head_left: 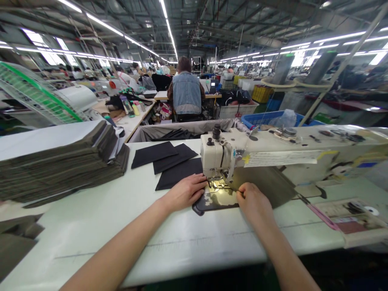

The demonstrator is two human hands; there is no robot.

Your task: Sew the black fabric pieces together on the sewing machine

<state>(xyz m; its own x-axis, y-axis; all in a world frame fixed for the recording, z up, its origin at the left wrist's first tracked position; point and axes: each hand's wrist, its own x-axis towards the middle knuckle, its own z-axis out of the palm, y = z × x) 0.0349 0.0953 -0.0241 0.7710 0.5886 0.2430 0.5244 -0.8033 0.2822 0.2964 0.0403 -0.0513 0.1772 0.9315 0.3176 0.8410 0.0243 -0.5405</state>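
My left hand (189, 190) lies just left of the presser foot (218, 184) of a cream sewing machine (216, 155). Its fingers are stretched out, with their tips by the lit needle area. Right of the needle, my right hand (254, 202) is closed in a pinch at the near edge of an olive-grey fabric panel (266, 184). That panel lies under the machine's arm and is partly hidden by my hand. Behind my left fingers, a black fabric piece (178, 173) rests on the table, close to two similar pieces (154, 154).
Tall stacks of olive-grey panels (60, 161) stand on the left of the pale table (194, 242). Pink-handled scissors (323, 214) lie at right by a parts tray (357, 218). A cloth-lined bin (145, 132) is behind the table; a person in a denim vest (187, 93) sits beyond.
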